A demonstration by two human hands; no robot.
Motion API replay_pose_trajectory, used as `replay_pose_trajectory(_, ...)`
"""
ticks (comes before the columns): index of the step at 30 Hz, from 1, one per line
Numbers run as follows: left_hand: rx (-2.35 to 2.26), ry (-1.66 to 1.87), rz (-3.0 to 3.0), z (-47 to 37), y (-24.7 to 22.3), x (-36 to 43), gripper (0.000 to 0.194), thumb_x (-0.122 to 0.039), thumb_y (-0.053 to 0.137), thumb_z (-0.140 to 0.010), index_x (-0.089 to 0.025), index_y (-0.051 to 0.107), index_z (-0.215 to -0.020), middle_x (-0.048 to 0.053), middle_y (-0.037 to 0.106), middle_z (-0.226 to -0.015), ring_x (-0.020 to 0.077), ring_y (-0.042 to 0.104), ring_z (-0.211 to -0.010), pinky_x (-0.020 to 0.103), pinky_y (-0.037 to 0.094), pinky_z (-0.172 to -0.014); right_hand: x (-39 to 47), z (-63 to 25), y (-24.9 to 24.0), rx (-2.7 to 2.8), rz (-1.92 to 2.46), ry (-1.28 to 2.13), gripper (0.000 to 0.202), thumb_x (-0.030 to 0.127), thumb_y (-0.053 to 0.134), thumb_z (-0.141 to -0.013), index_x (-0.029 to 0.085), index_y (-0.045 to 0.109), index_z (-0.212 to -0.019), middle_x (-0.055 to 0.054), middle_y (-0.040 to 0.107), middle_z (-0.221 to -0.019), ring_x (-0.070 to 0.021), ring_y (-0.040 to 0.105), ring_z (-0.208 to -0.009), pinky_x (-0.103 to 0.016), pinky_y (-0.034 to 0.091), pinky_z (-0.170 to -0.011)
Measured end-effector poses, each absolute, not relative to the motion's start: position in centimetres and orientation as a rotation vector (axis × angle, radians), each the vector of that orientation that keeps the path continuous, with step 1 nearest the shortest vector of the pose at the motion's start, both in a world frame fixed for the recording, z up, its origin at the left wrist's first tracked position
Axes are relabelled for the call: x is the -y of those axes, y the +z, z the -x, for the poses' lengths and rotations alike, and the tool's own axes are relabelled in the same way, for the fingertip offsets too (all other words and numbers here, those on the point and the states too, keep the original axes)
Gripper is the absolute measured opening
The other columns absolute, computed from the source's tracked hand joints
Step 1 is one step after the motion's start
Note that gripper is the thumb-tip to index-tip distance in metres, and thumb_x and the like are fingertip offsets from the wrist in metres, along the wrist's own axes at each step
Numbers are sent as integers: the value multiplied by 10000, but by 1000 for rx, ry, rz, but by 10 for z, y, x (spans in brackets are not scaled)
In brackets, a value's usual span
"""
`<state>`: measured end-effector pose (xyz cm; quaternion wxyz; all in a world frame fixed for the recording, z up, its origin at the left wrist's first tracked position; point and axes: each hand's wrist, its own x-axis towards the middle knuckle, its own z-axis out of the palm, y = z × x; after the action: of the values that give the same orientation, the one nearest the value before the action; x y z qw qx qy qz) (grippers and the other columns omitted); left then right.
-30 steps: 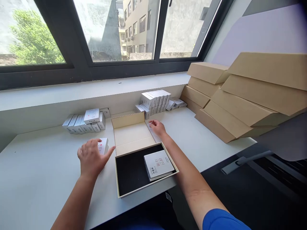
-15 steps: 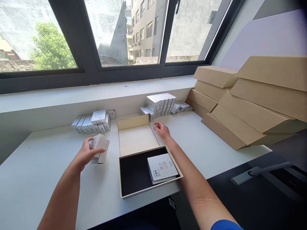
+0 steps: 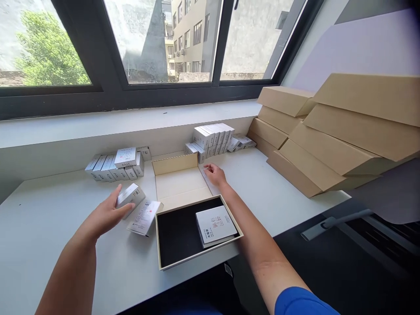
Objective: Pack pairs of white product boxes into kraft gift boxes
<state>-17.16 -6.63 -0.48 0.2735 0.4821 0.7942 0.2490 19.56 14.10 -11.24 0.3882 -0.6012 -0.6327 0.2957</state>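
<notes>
My left hand point(image 3: 110, 209) grips a small white box point(image 3: 131, 195) between thumb and fingers, over the table left of the open case. A second white box point(image 3: 143, 218) lies tilted beside it, near the case's left edge. My right hand point(image 3: 215, 174) is at the right edge of the raised lid point(image 3: 182, 183), its fingers curled; what they hold, if anything, is too small to make out. The case's black interior point(image 3: 179, 236) has a white box with red print point(image 3: 216, 225) in its right half.
Small white boxes stand in a row point(image 3: 113, 168) at the back left and in a stack point(image 3: 213, 139) behind the lid. Large brown cartons point(image 3: 328, 148) are piled at the right. A window runs behind the table point(image 3: 59, 236).
The two white boxes at my left hand have come apart; one now lies lower right with its printed face showing. The whole view has shifted slightly.
</notes>
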Motion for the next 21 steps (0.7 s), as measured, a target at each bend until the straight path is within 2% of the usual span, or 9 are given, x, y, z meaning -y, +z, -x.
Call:
replay_pose_trajectory(3, -2099, 625, -1399, 154, -5, 73, 1076, -696, 653, -761, -233, 213, -1627, 215, 520, -1513, 432, 597, -1274, 496, 531, -906, -140, -195, -111, 1612, 1534, 751, 261, 417, 584, -825, 266, 705, -999, 17, 697, -809, -182, 618, -807, -308, 461, -798)
replay_pose_trajectory(5, -2127, 489, -1513, 140, -12, 75, 1090, -734, 651, -741, -207, 261, -1611, 217, 509, -1522, 443, 565, -1306, 509, 512, -936, -139, -195, -110, 1611, 1536, 752, 265, 415, 584, -824, 263, 707, -1002, 15, 699, -819, -182, 619, -815, -307, 460, -802)
replay_pose_trajectory(7, -2173, 379, -1626, 129, -23, 72, 1021, -741, 620, -755, -207, 339, -1578, 189, 463, -1567, 436, 467, -1398, 530, 458, -1022, -138, -195, -109, 1608, 1540, 755, 264, 420, 582, -824, 260, 711, -991, 10, 701, -833, -184, 620, -831, -309, 458, -806)
replay_pose_trajectory(9, -2206, 361, -1673, 124, -33, 66, 931, -703, 570, -806, -214, 350, -1567, 154, 415, -1607, 402, 405, -1449, 515, 410, -1086, -138, -196, -108, 1608, 1540, 758, 258, 428, 579, -828, 259, 715, -966, 7, 702, -837, -188, 620, -842, -311, 458, -808)
replay_pose_trajectory(13, -2214, 417, -1570, 126, -36, 59, 775, -562, 544, -856, -231, 386, -1539, 128, 486, -1550, 340, 508, -1363, 445, 464, -1031, -137, -196, -108, 1604, 1537, 760, 250, 431, 578, -829, 263, 718, -950, 7, 699, -823, -193, 619, -849, -313, 457, -807)
replay_pose_trajectory(17, -2260, 610, -1746, 121, -17, 79, 671, -491, 513, -873, -252, 432, -1495, 113, 489, -1527, 323, 489, -1364, 451, 448, -1043, -137, -196, -108, 1600, 1537, 762, 241, 428, 591, -821, 265, 720, -944, 7, 693, -800, -197, 619, -844, -321, 459, -816)
replay_pose_trajectory(19, -2224, 507, -1901, 115, -8, 93, 652, -488, 480, -886, -288, 419, -1503, 90, 490, -1531, 316, 509, -1344, 450, 452, -1026, -137, -196, -108, 1600, 1536, 763, 246, 431, 592, -822, 266, 721, -950, 5, 692, -798, -198, 620, -844, -324, 461, -818)
replay_pose_trajectory(21, -2203, 246, -1997, 107, -4, 105, 669, -495, 466, -876, -295, 413, -1513, 92, 511, -1520, 331, 539, -1306, 466, 461, -988, -136, -196, -108, 1601, 1534, 765, 251, 434, 587, -827, 267, 720, -959, 5, 693, -803, -198, 620, -843, -324, 462, -820)
